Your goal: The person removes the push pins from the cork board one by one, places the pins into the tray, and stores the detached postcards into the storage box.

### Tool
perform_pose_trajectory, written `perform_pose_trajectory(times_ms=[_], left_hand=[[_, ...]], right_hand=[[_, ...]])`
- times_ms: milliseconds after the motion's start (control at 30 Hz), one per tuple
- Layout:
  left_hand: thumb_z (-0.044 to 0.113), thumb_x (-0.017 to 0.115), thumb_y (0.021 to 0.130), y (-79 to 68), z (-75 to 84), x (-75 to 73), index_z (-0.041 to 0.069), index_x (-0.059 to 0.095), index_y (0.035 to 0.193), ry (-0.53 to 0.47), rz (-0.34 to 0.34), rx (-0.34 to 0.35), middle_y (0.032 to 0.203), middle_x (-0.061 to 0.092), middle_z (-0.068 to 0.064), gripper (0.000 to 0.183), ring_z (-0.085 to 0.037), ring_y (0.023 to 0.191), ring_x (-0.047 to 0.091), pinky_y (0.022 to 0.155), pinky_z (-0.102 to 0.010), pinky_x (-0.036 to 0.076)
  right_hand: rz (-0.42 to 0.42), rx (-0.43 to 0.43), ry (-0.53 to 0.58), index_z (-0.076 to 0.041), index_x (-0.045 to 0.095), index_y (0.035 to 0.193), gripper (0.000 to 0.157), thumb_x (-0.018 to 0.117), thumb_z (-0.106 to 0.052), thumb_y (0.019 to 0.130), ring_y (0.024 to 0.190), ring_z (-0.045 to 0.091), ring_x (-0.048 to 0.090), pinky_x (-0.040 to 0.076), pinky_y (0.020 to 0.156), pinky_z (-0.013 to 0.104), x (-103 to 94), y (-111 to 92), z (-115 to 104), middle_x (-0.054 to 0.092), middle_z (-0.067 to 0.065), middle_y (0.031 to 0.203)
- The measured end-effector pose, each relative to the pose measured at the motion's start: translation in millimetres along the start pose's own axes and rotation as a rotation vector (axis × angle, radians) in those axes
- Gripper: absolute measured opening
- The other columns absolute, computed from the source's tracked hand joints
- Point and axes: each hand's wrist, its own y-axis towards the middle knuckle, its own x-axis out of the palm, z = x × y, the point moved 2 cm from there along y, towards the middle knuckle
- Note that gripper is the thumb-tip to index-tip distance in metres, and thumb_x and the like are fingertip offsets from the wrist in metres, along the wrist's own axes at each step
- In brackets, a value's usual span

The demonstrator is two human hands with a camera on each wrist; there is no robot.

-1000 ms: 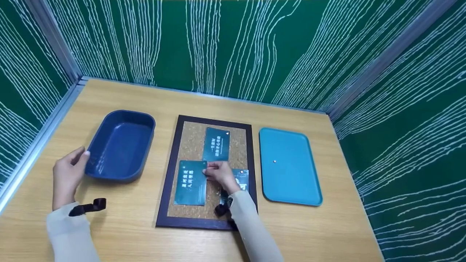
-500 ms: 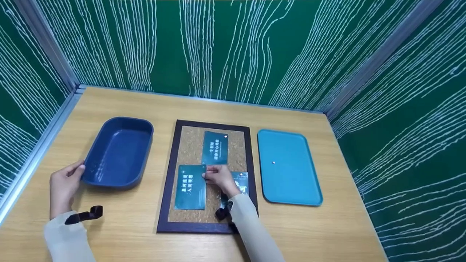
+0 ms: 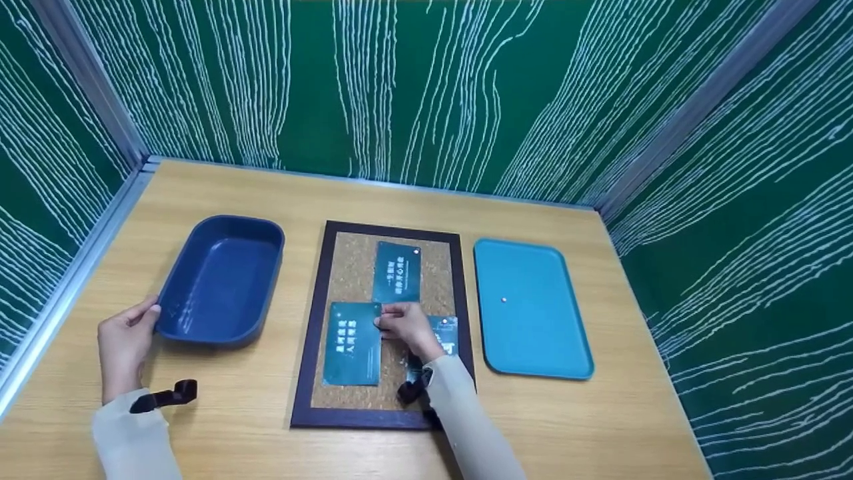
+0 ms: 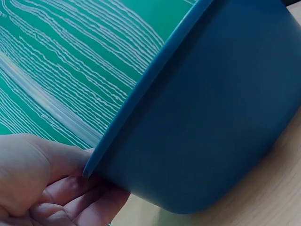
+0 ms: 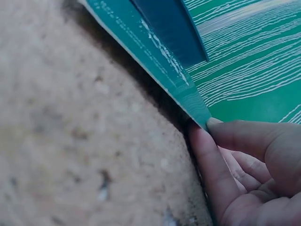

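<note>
Nothing shifted: my right hand (image 3: 408,327) pinches a glossy rectangular teal card (image 3: 353,343), best gently; left hand (image 3: 126,340), an oblong blue plastic tub (image 4: 197,117).

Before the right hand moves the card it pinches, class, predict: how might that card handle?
The card is probably light, since its edge looks thin. It is likely fairly stiff: in the right wrist view, that edge runs nearly straight from the right hand.
</note>
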Motion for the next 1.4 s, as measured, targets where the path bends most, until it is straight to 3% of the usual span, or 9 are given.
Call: perform_pose_trajectory(times_ms=[100,300,667,833,1000,1300,1400], left_hand=[[0.026,0.050,0.099,0.1,0.0,-0.8,0.010,0.044,0.141,0.010,0.005,0.006,0.149,0.035,-0.008,0.045,-0.020,0.142,0.033,0.110,-0.025,0.035],[0.029,0.049,0.099,-0.8,0.1,-1.9,0.009,0.049,0.138,0.130,0.043,0.067,0.145,0.042,-0.011,0.044,-0.022,0.136,0.042,0.102,-0.017,0.043],[0.029,0.047,0.100,-1.3,-0.1,-1.7,0.009,0.044,0.141,0.118,0.014,0.057,0.148,0.038,-0.011,0.045,-0.025,0.139,0.037,0.110,-0.031,0.038],[0.028,0.048,0.100,-1.5,1.3,-1.1,0.009,0.044,0.141,0.076,0.004,0.042,0.149,0.037,-0.011,0.045,-0.025,0.140,0.036,0.111,-0.031,0.037],[0.027,0.047,0.100,-1.3,1.9,-0.1,0.008,0.044,0.141,0.074,0.000,0.049,0.149,0.037,-0.011,0.045,-0.025,0.139,0.037,0.109,-0.029,0.039],[0.026,0.048,0.100,-1.3,1.3,-1.5,0.008,0.050,0.137,0.160,0.049,0.110,0.144,0.045,-0.011,0.041,-0.026,0.135,0.044,0.100,-0.018,0.045],[0.028,0.047,0.101,-1.4,0.8,-1.1,0.009,0.050,0.138,0.171,0.041,0.118,0.145,0.045,-0.010,0.042,-0.026,0.135,0.044,0.101,-0.021,0.045]], right_hand=[[-0.028,0.012,0.033,0.001,0.067,0.109,0.026,0.071,-0.007,0.085,0.077,0.013,0.069,0.060,0.069,0.028,-0.2,1,-1,0.070,0.009,0.091],[-0.067,0.044,0.085,-0.002,0.066,0.110,0.025,0.070,-0.009,0.087,0.078,0.015,0.071,0.060,0.072,0.029,0.5,1,-13,0.071,0.010,0.093],[-0.052,0.025,0.136,-0.009,0.067,0.112,0.027,0.072,-0.012,0.086,0.084,0.020,0.072,0.059,0.081,0.034,11.5,3,-63,0.069,0.010,0.101],[-0.051,0.022,0.134,-0.010,0.066,0.114,0.030,0.073,-0.015,0.085,0.087,0.019,0.071,0.057,0.088,0.038,24.8,12,-85,0.069,0.009,0.103],[-0.058,0.002,0.210,-0.006,0.066,0.115,0.032,0.073,-0.010,0.084,0.086,0.019,0.071,0.055,0.092,0.040,42.9,22,-102,0.069,0.010,0.102],[-0.065,-0.057,0.274,-0.006,0.068,0.110,0.025,0.071,-0.008,0.086,0.087,0.018,0.071,0.059,0.077,0.027,72.1,35,-123,0.070,0.009,0.100],[-0.068,-0.058,0.291,-0.006,0.068,0.106,0.020,0.070,-0.008,0.086,0.086,0.018,0.071,0.059,0.075,0.026,80.6,39,-125,0.070,0.010,0.098]])
